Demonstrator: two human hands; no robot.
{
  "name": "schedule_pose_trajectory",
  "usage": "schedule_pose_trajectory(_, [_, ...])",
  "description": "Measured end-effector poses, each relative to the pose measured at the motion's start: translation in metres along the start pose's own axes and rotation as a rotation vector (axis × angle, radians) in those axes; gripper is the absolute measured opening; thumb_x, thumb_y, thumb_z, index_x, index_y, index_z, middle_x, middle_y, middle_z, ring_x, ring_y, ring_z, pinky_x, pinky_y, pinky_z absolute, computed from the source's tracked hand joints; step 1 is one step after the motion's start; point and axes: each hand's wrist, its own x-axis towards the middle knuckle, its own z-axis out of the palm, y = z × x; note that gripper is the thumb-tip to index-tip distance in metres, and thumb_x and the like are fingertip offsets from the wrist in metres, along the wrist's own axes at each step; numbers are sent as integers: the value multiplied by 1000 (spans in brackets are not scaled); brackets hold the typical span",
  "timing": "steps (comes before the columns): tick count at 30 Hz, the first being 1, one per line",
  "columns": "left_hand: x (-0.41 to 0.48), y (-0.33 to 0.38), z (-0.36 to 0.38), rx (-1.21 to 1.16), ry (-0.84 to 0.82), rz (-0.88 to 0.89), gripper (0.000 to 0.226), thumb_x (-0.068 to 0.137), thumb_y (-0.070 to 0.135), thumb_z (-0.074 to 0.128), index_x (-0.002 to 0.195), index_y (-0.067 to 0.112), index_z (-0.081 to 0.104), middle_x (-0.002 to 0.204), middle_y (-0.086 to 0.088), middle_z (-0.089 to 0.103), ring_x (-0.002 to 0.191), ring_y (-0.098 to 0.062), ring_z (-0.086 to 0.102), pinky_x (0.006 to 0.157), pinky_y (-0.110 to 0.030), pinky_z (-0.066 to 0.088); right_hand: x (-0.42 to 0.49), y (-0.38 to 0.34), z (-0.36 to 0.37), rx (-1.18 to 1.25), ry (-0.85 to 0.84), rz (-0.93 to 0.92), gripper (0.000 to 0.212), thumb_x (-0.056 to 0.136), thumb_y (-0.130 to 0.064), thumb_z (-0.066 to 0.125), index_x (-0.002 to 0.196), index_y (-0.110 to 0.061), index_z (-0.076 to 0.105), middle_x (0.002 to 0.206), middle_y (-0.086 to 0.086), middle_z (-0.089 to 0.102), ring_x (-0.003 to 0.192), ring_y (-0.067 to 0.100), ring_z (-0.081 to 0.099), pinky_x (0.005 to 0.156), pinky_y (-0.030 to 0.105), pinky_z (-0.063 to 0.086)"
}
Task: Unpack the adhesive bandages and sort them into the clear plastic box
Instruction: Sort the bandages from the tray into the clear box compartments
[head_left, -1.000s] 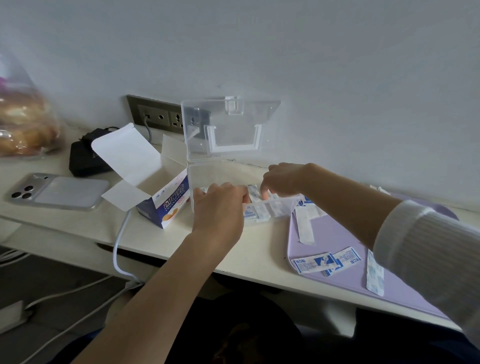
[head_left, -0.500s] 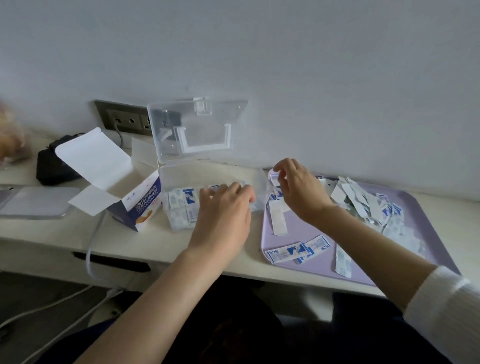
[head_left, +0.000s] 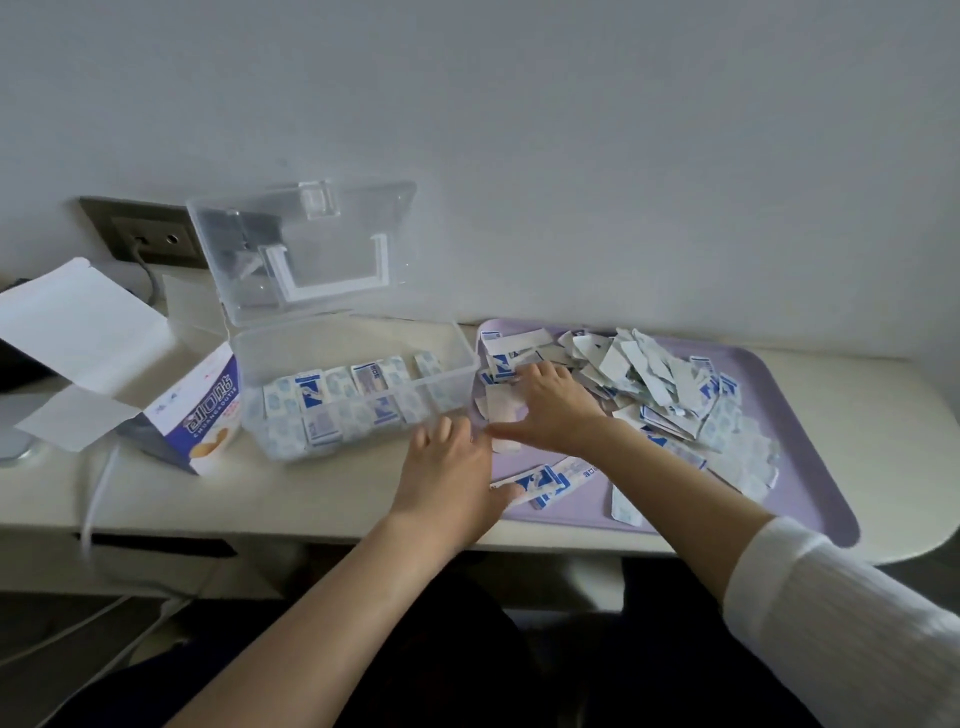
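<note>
Left hand (head_left: 447, 483): palm down over the table (head_left: 311, 493) at 5 o'clock of the box, fingers straight and spread, gripping nothing; thumb tip at a blue-and-white strip (head_left: 550, 478).
Right hand (head_left: 553, 410): palm down on the tray's 9 o'clock end, fingers splayed over loose bandages, nothing clamped.
Box (head_left: 358, 338): clear, lid (head_left: 306, 249) raised at 12 o'clock.
Sorted bandages (head_left: 337, 395): standing in rows inside, along the front wall.
Tray (head_left: 810, 467): purple, just beside the box at 3 o'clock.
Heap (head_left: 649, 384): unsorted bandages across the tray's 12 o'clock half.
Carton (head_left: 202, 421): open, at 9 o'clock of the box.
</note>
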Motion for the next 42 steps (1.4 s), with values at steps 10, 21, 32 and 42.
schedule_pose_trajectory(10, [8,12,10,-51,11,-59,62,88,61,41,130,15,41,130,-6,45,121,-24,35,100,-34,26,-2,1,-4,72,-85,18,61,78,-53,64,116,-7,53,120,7,55,117,29,43,93,37,40])
schedule_pose_trajectory(21, [9,25,12,-147,-35,-56,46,88,51,51,120,17,49,125,-4,48,118,-23,37,96,-33,29,-4,-1,0,173,-98,13,14,84,-21,65,79,-13,55,93,5,59,85,21,49,57,24,38])
schedule_pose_trajectory(32, [11,15,0,-265,48,-80,35,89,35,55,115,14,45,120,-5,47,115,-24,41,94,-32,33,-35,28,-19,291,226,-141,10,84,-11,63,93,-10,60,96,1,58,88,21,56,81,38,47])
schedule_pose_trajectory(42, [6,10,4,-313,172,-2,34,96,29,45,125,11,43,124,-8,48,114,-26,45,93,-31,34,-78,66,-23,191,80,-34,33,89,-35,58,113,-13,54,116,5,55,93,14,51,82,26,41])
